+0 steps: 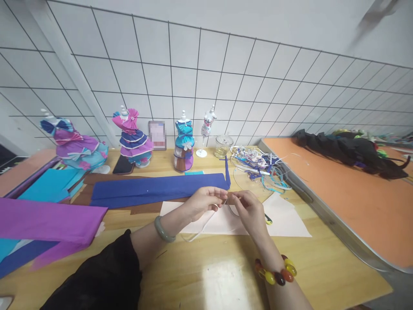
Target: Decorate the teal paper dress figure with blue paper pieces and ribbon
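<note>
A narrow white ribbon (204,226) hangs from my fingers and trails onto the table. My left hand (204,203) is closed in a loose pinch on it. Close beside it, my right hand (250,209) pinches the same strip between thumb and fingertips; its exact ends are too small to make out. Both hands are above a pale pink sheet (290,217). A yellow-and-black tool handle (268,219) shows partly behind my right hand. Just beyond the hands is a folded dark blue fabric length (155,189) over brown fabric (146,209).
Along the back stand dressed mini mannequins (135,142), a small white mannequin (208,122), a glass cup (223,145) and a phone (123,164). Ribbon scraps (254,161) lie at right, beside an orange surface (338,193) with a metal edge. Purple fabric (48,219) lies left.
</note>
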`<control>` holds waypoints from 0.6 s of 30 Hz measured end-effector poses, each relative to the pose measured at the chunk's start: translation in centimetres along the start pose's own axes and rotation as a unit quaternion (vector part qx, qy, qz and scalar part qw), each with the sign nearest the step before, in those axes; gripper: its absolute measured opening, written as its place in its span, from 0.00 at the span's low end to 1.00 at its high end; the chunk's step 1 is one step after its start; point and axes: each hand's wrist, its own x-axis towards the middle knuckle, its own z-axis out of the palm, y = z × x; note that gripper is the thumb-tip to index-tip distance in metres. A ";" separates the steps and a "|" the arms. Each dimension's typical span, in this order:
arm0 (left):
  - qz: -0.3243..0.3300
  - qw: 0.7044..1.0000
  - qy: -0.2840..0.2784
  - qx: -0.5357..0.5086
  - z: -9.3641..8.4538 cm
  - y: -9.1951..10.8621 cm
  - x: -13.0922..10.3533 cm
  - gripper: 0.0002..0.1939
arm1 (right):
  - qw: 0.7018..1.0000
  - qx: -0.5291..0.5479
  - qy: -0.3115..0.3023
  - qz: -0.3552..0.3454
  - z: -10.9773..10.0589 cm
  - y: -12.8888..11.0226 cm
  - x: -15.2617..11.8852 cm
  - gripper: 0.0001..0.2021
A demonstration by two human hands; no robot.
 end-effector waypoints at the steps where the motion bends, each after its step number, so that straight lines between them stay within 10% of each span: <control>1: -0.010 1.000 0.001 -0.021 0.0 0.1 -0.1 0.15 | 1.000 0.008 0.016 -0.023 0.0 -0.3 -0.1 0.11; 6: -0.028 0.996 0.020 -0.081 0.1 0.2 -0.1 0.15 | 0.997 0.012 0.020 -0.073 0.2 -1.1 -0.4 0.09; 18: 0.012 0.999 0.040 0.006 0.4 -0.3 0.1 0.14 | 0.987 0.147 -0.029 0.052 0.7 -1.0 -0.4 0.16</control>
